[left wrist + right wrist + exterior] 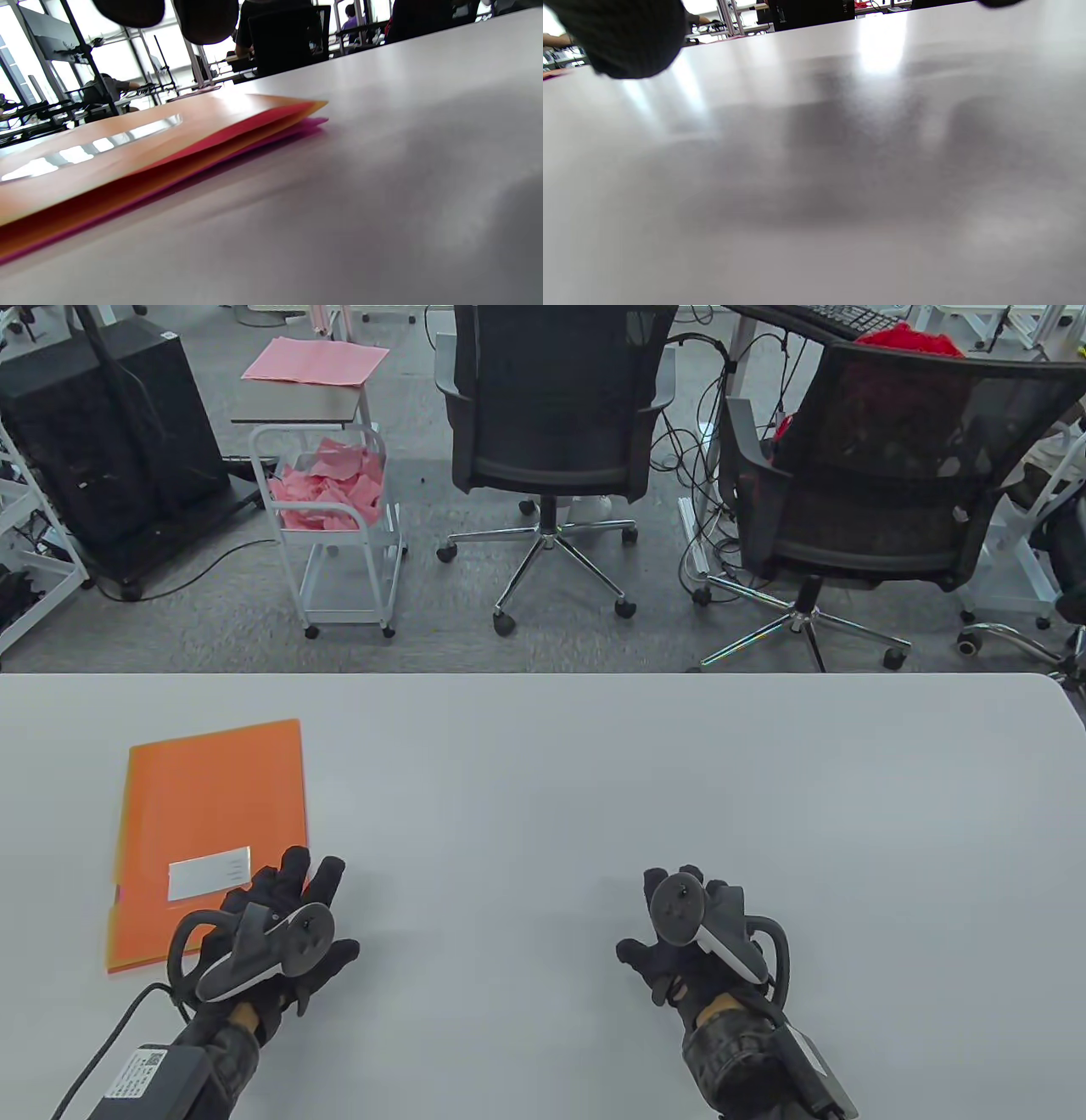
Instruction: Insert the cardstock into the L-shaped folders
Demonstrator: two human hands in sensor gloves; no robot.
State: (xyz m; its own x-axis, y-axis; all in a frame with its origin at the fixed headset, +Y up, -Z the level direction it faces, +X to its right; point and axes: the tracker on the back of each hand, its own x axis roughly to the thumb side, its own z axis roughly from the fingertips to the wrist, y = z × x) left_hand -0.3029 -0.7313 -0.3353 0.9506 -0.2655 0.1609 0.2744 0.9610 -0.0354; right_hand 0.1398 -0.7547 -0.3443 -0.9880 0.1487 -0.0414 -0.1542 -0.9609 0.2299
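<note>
An orange L-shaped folder (212,814) with a white label (209,872) lies flat on the table's left side. In the left wrist view the folder (127,144) shows pink cardstock (271,131) between and under its leaves. My left hand (288,899) is beside the folder's near right corner, fingers spread, holding nothing; whether it touches the folder I cannot tell. My right hand (679,899) rests on the bare table at centre right, fingers loosely curled, empty. Its fingertips (623,38) hang over bare table.
The grey table (594,780) spreads wide between and beyond the hands; its far edge (543,674) faces two office chairs (551,432) and a white cart with pink paper (331,492).
</note>
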